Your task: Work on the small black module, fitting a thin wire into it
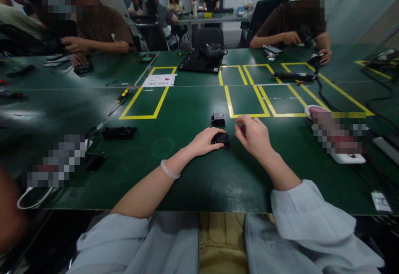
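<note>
A dark green table (193,182) fills most of the frame. Yellow tape marks outlines on it: one rectangle (137,117) left of centre and a group of joined boxes (246,115) right of centre.

Across the table, at upper left and upper right, two people in brown shirts (102,29) (289,20) work with their own hands on small dark items. More people sit at a far table at top centre.

A flat black tray (199,62) lies at top centre, past the tape.

The wearer's two forearms reach in from the bottom edge, pale sleeves pushed back. The left hand (204,141), at centre frame, lies palm down with its fingers curled over a small black block (222,138), holding it against the table. The right hand (254,135), just right of the block, is raised a little, thumb and forefinger pinched together. What they pinch is too small to make out.

A white sheet (159,80) lies at the top of the left rectangle. It carries a red mark and a printed line too small to read.

A black strip (119,132) lies at middle left. A screwdriver (123,95) with a yellow and black handle lies above it.

A second block (218,119) sits just above the first, apart from it.

A pale bangle (170,169) circles the left wrist.

A small white label (380,201) at lower right has dark marks that cannot be read.
</note>
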Available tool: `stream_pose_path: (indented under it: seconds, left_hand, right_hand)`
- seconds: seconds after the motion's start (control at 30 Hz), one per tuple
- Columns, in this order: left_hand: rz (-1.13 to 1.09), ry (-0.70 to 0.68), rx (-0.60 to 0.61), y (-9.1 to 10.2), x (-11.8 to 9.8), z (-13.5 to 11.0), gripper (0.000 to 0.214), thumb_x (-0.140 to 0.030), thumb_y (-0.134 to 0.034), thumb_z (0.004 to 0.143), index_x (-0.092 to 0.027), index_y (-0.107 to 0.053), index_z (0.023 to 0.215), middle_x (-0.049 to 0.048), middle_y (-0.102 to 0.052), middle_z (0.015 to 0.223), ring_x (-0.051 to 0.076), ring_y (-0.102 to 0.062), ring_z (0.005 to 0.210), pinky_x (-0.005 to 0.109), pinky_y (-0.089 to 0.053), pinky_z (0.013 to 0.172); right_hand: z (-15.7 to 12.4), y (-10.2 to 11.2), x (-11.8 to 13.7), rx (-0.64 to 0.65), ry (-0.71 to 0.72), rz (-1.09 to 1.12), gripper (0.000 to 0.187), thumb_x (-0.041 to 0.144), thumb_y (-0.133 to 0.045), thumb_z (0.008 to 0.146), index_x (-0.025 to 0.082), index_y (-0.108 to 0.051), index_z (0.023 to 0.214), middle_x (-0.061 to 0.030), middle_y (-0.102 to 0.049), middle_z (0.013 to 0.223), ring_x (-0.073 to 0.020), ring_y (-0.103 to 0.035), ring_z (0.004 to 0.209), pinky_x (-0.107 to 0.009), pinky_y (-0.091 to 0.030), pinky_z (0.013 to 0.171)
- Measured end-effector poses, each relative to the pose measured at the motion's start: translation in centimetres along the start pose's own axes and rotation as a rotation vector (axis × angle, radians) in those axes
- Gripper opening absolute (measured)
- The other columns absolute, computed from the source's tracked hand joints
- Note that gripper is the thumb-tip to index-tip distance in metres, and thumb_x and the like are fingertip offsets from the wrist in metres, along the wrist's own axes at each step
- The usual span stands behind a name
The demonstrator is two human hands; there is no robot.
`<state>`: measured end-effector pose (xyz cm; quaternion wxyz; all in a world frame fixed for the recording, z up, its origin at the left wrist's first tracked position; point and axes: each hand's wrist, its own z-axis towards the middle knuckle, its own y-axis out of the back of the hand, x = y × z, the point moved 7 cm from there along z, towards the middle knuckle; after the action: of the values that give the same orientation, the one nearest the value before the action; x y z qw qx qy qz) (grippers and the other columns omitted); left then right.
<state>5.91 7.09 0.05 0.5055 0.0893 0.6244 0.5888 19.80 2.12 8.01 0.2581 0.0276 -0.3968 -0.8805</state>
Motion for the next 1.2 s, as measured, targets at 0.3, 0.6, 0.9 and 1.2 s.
stream_pose_path:
  seconds: [0.3, 0.6, 0.9, 1.2]
  left_hand:
    - [-0.003, 0.009, 0.0, 0.08, -0.15, 0.0, 0.041, -0.038, -0.061, 0.087, -0.023, -0.053, 0.123, 0.0058, -0.061, 0.117, 0.025, -0.056, 0.105, 0.037, -0.044, 0.091]
    - [-0.004, 0.008, -0.002, 0.02, -0.07, 0.01, 0.042, -0.038, -0.062, 0.086, -0.023, -0.053, 0.125, 0.0057, -0.061, 0.118, 0.025, -0.056, 0.106, 0.037, -0.044, 0.092]
    - [-0.002, 0.014, 0.001, 0.15, -0.23, 0.02, 0.04, -0.038, -0.061, 0.087, -0.023, -0.053, 0.123, 0.0057, -0.061, 0.117, 0.024, -0.056, 0.106, 0.037, -0.044, 0.091]
    - [-0.009, 0.017, 0.004, 0.14, -0.21, 0.04, 0.042, -0.037, -0.061, 0.086, -0.024, -0.052, 0.126, 0.006, -0.061, 0.117, 0.025, -0.056, 0.106, 0.039, -0.044, 0.092]
  right_hand:
    - [0.05, 0.05, 0.14, 0.01, -0.012, 0.008, 0.012, 0.025, -0.044, 0.091, 0.02, -0.052, 0.098, -0.0012, -0.061, 0.07, -0.0176, -0.055, 0.065, -0.03, -0.038, 0.067]
    - [-0.02, -0.02, 0.15, 0.004, 0.001, 0.025, 0.013, 0.031, -0.047, 0.094, 0.02, -0.053, 0.094, -0.0001, -0.058, 0.067, -0.0162, -0.054, 0.062, -0.029, -0.037, 0.066]
    - [0.13, 0.15, 0.26, 0.005, -0.008, 0.01, 0.01, 0.022, -0.044, 0.09, 0.02, -0.052, 0.096, -0.0009, -0.061, 0.069, -0.0169, -0.053, 0.063, -0.03, -0.037, 0.066]
    - [-0.06, 0.05, 0.04, -0.002, -0.008, 0.02, 0.016, 0.036, -0.049, 0.093, 0.021, -0.052, 0.093, 0.0001, -0.058, 0.067, -0.0163, -0.053, 0.063, -0.029, -0.038, 0.067]
